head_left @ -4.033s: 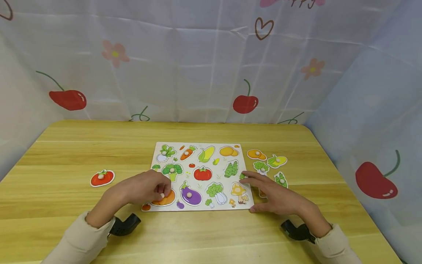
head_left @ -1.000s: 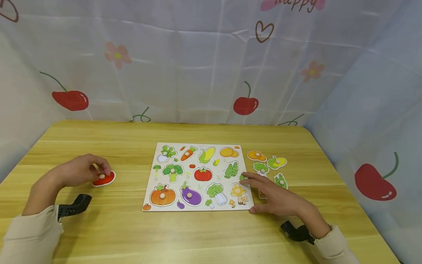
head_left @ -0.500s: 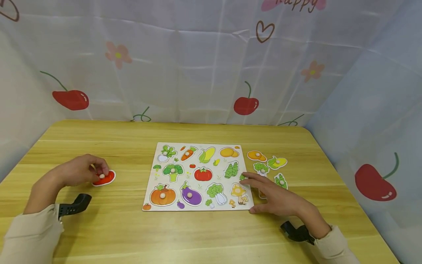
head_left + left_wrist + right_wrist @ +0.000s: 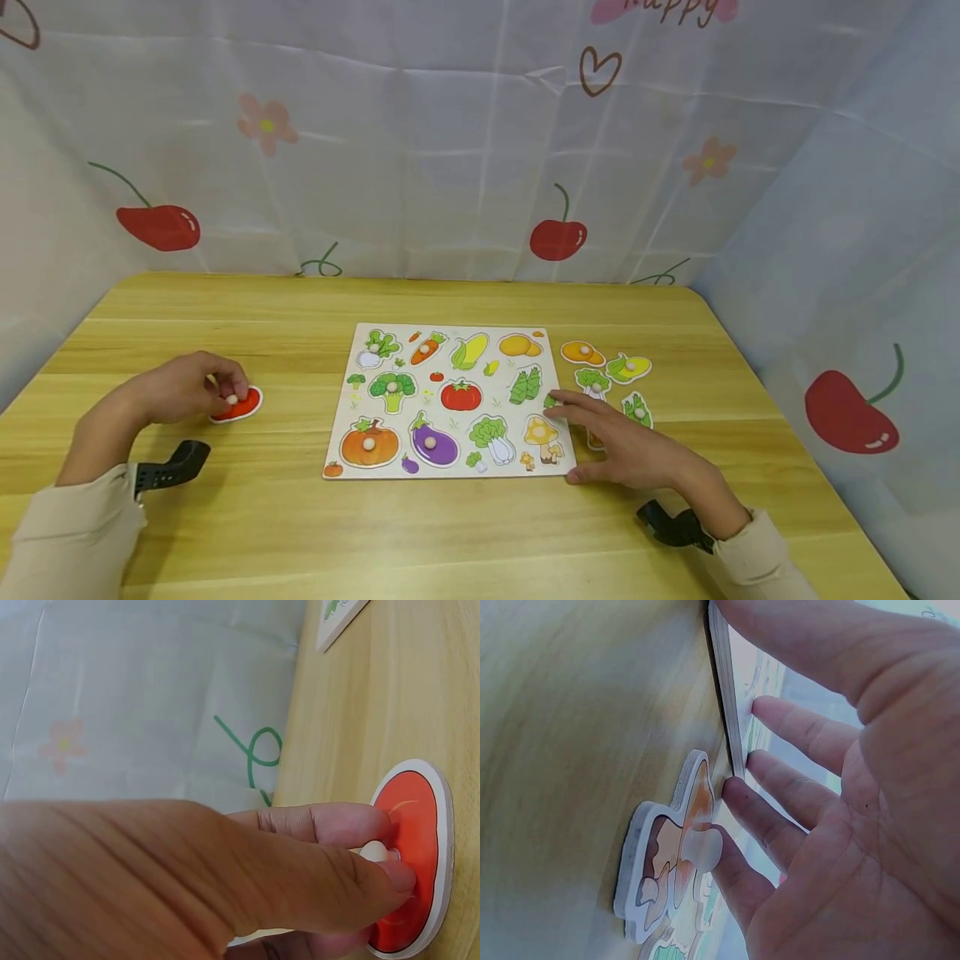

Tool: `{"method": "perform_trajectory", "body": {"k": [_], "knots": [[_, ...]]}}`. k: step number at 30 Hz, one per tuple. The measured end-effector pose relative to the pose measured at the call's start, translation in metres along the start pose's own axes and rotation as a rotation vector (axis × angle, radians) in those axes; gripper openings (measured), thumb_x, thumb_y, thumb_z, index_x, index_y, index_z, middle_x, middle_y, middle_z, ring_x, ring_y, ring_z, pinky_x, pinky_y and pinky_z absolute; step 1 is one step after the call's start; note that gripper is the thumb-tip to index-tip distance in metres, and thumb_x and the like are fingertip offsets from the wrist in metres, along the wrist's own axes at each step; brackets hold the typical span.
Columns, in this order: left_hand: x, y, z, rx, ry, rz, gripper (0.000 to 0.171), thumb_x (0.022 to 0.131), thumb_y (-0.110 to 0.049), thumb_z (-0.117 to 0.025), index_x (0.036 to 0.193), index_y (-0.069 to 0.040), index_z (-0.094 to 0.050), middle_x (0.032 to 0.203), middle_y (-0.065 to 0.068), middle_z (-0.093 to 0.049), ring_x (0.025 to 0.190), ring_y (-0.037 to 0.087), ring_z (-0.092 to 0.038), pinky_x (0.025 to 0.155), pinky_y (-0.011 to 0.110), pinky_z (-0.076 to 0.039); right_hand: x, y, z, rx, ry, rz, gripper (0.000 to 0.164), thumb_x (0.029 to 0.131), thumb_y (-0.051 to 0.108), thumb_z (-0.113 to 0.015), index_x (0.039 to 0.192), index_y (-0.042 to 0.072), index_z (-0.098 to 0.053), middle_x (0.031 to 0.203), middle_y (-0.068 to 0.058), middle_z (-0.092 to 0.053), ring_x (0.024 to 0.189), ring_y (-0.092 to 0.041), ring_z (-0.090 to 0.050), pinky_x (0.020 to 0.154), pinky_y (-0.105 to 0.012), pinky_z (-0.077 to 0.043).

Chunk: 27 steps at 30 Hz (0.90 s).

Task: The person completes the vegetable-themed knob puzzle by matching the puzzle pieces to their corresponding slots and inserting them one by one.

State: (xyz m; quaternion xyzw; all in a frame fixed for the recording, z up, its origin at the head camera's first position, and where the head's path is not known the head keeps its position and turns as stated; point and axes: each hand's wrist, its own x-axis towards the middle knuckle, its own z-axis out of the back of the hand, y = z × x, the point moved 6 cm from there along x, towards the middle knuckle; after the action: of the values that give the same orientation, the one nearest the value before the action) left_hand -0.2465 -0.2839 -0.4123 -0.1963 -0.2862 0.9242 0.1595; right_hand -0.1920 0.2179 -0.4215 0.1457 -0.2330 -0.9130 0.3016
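Note:
My left hand (image 4: 180, 387) is at the table's left, pinching the pale knob (image 4: 373, 851) of a red tomato puzzle piece (image 4: 246, 406) between thumb and fingers. In the left wrist view the piece seems to lie on the table. A vegetable puzzle board (image 4: 347, 417) lies mid-table. Knobbed radish, carrot, broccoli, pumpkin (image 4: 370, 447) and eggplant (image 4: 438, 450) pieces sit in it; the printed tomato (image 4: 461, 397) has no knob. My right hand (image 4: 633, 446) rests with spread fingers on the board's right edge. Beside its fingers is a mushroom piece (image 4: 660, 855), mostly hidden in the head view.
Right of the board lie loose knobbed pieces: orange potatoes (image 4: 576, 353), corn (image 4: 636, 372), leafy greens (image 4: 592, 379) and a green bamboo shoot (image 4: 637, 407). A printed curtain (image 4: 435, 167) hangs behind the wooden table (image 4: 420, 542).
Since the earliest frame my left hand has moved left from the pumpkin piece to the tomato piece. During the last second its fingers shifted slightly at the knob. My right hand stays put.

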Motion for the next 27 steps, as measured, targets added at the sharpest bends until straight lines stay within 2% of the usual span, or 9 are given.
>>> {"method": "perform_trajectory", "body": {"k": [6, 8, 14, 20, 23, 27], "knots": [[0.001, -0.008, 0.0, 0.035, -0.018, 0.005, 0.014, 0.083, 0.008, -0.063, 0.092, -0.004, -0.064, 0.083, 0.003, -0.056, 0.076, 0.013, -0.047, 0.062, 0.023, -0.041, 0.0, -0.001, 0.0, 0.003, 0.003, -0.006, 0.073, 0.085, 0.039, -0.079, 0.147, 0.015, -0.049, 0.162, -0.009, -0.031, 0.149, -0.038, -0.028, 0.11, -0.06, -0.037], [0.002, -0.014, 0.0, 0.054, -0.028, -0.02, 0.015, 0.083, 0.008, -0.062, 0.09, -0.005, -0.064, 0.083, 0.001, -0.055, 0.075, 0.014, -0.046, 0.061, 0.024, -0.039, 0.0, -0.002, 0.0, 0.005, 0.002, -0.01, 0.073, 0.085, 0.04, -0.079, 0.146, 0.015, -0.049, 0.162, -0.009, -0.031, 0.149, -0.038, -0.027, 0.11, -0.06, -0.037], [0.006, -0.039, -0.005, 0.095, -0.038, -0.064, 0.017, 0.083, 0.007, -0.062, 0.087, -0.009, -0.064, 0.08, -0.001, -0.054, 0.075, 0.014, -0.046, 0.061, 0.024, -0.039, 0.0, -0.002, -0.001, 0.02, 0.002, -0.001, 0.073, 0.085, 0.038, -0.079, 0.147, 0.013, -0.049, 0.162, -0.01, -0.031, 0.149, -0.04, -0.026, 0.111, -0.062, -0.035], [0.013, -0.064, -0.013, 0.115, -0.034, -0.093, 0.018, 0.083, 0.008, -0.064, 0.084, -0.011, -0.063, 0.08, -0.002, -0.053, 0.077, 0.015, -0.048, 0.061, 0.024, -0.039, 0.001, -0.002, -0.002, 0.013, 0.006, 0.0, 0.072, 0.086, 0.04, -0.078, 0.147, 0.015, -0.049, 0.162, -0.009, -0.031, 0.148, -0.038, -0.029, 0.107, -0.055, -0.043], [0.018, -0.077, -0.018, 0.108, -0.017, -0.116, 0.019, 0.084, 0.008, -0.063, 0.084, -0.011, -0.062, 0.079, -0.002, -0.053, 0.076, 0.015, -0.048, 0.061, 0.025, -0.039, 0.0, -0.001, -0.002, 0.015, 0.009, -0.002, 0.072, 0.086, 0.041, -0.078, 0.147, 0.016, -0.048, 0.162, -0.009, -0.031, 0.148, -0.037, -0.029, 0.105, -0.051, -0.046], [0.029, -0.096, -0.025, 0.1, 0.006, -0.161, 0.02, 0.084, 0.009, -0.062, 0.083, -0.011, -0.062, 0.078, -0.002, -0.053, 0.075, 0.015, -0.047, 0.06, 0.025, -0.039, 0.001, -0.001, -0.001, 0.009, 0.006, -0.004, 0.072, 0.086, 0.04, -0.078, 0.147, 0.016, -0.049, 0.162, -0.009, -0.031, 0.148, -0.038, -0.029, 0.107, -0.055, -0.043]]}}
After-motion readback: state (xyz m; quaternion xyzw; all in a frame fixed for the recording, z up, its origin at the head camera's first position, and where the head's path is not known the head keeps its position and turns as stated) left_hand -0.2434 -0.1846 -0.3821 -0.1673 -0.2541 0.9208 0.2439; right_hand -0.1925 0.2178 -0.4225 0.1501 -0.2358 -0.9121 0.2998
